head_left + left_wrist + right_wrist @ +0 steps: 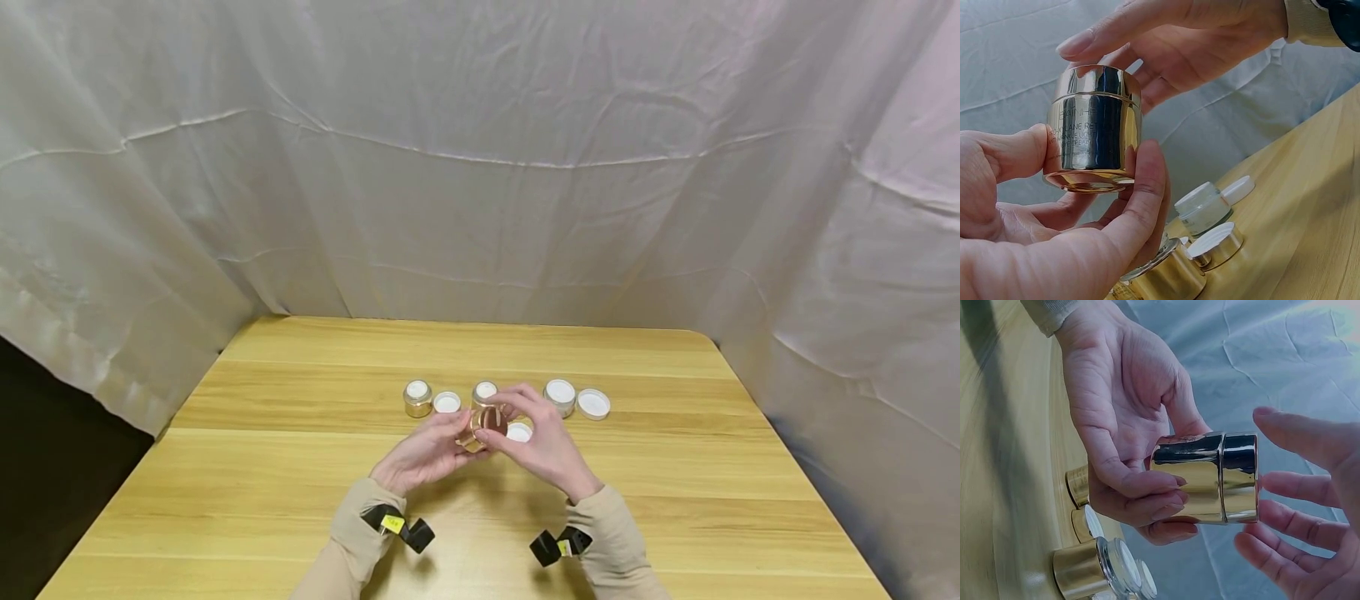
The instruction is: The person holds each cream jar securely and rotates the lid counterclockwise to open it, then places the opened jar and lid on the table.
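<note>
A shiny gold cosmetic jar (1092, 134) with its lid (1240, 478) on is held up above the table. My left hand (427, 454) grips its body, thumb on one side and fingers curled round the other. Printed lettering shows on the jar's side in the left wrist view. My right hand (551, 454) is spread around the lid end, its thumb (1291, 434) apart from the lid and its fingertips right at the lid's top edge. In the head view the jar leans with its lid toward my right hand.
Behind the hands on the wooden table (300, 483) stand a small gold jar (417, 407) with a white-lined lid (447, 402) beside it, another gold jar (485, 391), a loose lid (519, 432), and a frosted jar (559, 403) with its white lid (594, 404). Grey curtains (480, 217) surround the table.
</note>
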Demonstrator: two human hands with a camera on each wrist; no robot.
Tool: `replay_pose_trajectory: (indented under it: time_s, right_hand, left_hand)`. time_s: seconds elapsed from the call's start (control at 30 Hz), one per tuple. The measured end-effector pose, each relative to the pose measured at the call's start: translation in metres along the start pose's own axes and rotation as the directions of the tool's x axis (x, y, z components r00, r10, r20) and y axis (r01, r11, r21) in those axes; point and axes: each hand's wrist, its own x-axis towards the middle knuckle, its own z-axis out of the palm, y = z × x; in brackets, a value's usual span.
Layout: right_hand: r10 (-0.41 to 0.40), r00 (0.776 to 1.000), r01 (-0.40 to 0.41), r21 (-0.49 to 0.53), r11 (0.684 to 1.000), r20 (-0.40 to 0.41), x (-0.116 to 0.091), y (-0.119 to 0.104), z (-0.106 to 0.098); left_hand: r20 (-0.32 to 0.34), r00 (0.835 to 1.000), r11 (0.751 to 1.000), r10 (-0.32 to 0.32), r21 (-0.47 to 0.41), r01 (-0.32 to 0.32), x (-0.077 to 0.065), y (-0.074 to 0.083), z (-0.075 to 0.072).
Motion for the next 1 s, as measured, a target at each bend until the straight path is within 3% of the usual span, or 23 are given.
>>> replay_pose_trajectory:
  time_s: [0.3,0.6,1.0]
  right_hand:
    - [-0.017,1.0,0.017,-0.021,1.0,-0.005,0.0001,-0.0003,0.0016]
    - [-0.086,0.994,0.087,-0.001,0.996,0.072,-0.0003,-0.0012,-0.0022]
    - [0.006,1.0,-0.006,-0.026,1.0,0.003,-0.0001,-0.0014,-0.0009]
  left_hand:
    - [0.01,1.0,1.0,-0.001,-0.006,0.001,0.0,0.0009,0.0008]
    - [-0.008,1.0,1.0,-0.007,0.012,0.007,0.0001,0.0003,0.0003]
    - [-0.005,1.0,1.0,-0.001,-0.008,0.001,-0.0006,0.0007,0.0007]
